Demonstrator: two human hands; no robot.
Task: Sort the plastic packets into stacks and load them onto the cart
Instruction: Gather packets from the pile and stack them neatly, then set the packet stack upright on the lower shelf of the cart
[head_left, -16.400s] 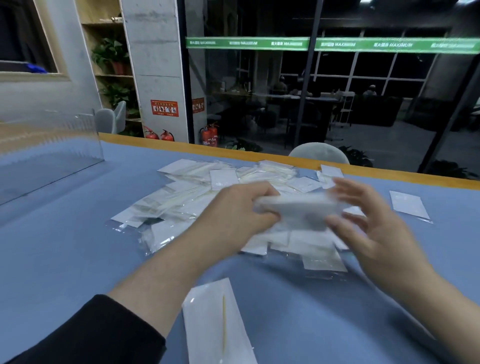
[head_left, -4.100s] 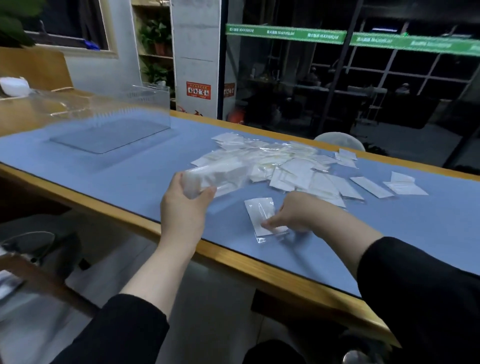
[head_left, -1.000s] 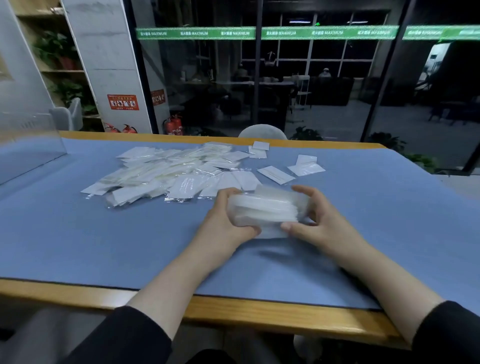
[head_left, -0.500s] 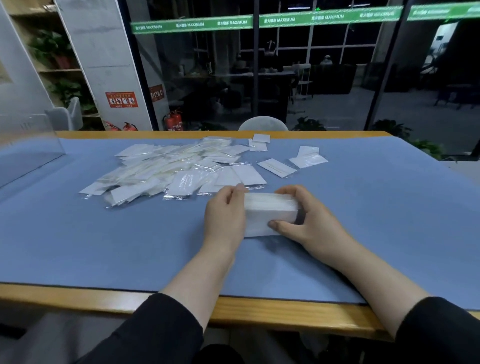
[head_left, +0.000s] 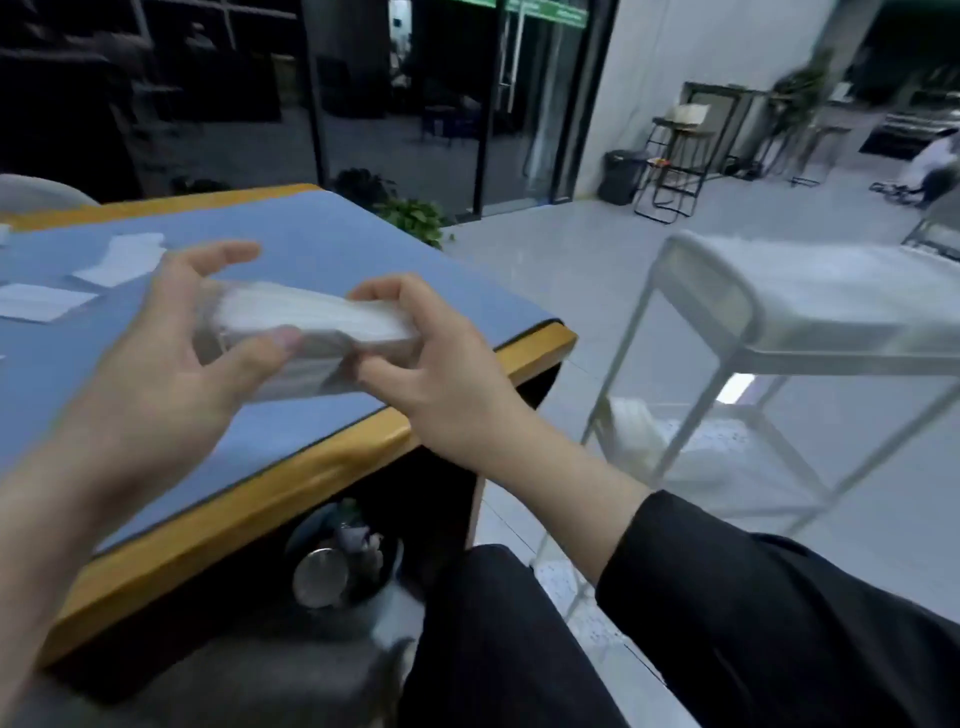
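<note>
A stack of plastic packets (head_left: 306, 332) is held above the blue table (head_left: 322, 244) corner.

It is gripped endwise by the left hand (head_left: 171, 358) and right hand (head_left: 436, 379); the cart (head_left: 737, 312) stands well apart, rightward.

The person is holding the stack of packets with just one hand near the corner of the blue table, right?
Not quite. In the head view both hands hold the stack of packets: the left hand grips one end and the right hand the other. The rest is right: it is near the corner of the blue table.
</note>
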